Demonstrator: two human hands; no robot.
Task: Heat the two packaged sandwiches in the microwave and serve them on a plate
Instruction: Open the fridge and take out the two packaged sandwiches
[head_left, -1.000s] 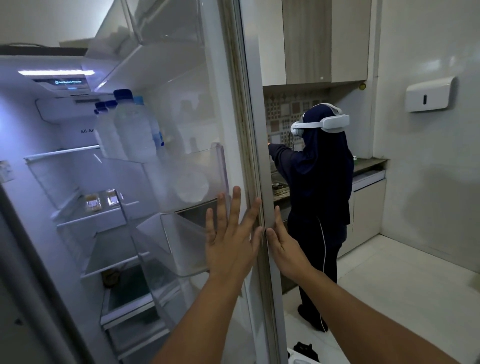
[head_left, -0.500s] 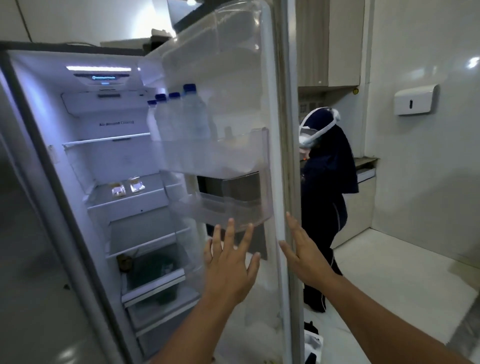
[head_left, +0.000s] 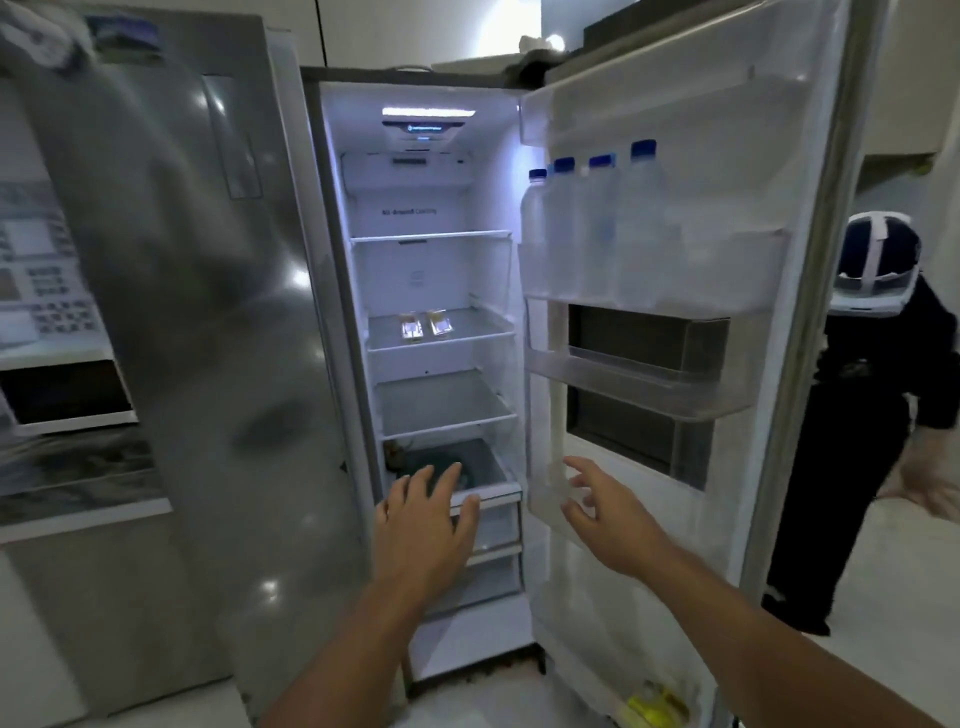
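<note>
Head view: a person stands before an open fridge (head_left: 332, 291), its right door (head_left: 670, 332) swung wide and the interior lit from a lamp at the top. Both bare arms reach forward at waist level. The left hand (head_left: 423, 525) is released, fingers spread and loosely extended, holding nothing, in front of the lower drawer (head_left: 488, 512). The right hand (head_left: 608, 514) is likewise released, fingers splayed and relaxed, raised just before the lower inner panel of the door; whether it touches the panel cannot be told.

The two packaged sandwiches (head_left: 425, 327) lie side by side on the middle shelf (head_left: 478, 332) inside the fridge, well above both hands, their clear wrappers catching the light. The shelf above and the one below show nothing on them that can be made out.

Four water bottles (head_left: 597, 228) with blue caps stand upright in the upper door bin (head_left: 727, 275). A yellow object (head_left: 649, 704) sits low in the bottom door rack, too blurred to identify. The closed left door (head_left: 197, 312) of steel finish reflects the kitchen. At right, beyond the door edge, a second person (head_left: 862, 405) in dark clothing wears a white headset and stands on the pale floor (head_left: 883, 597).
</note>
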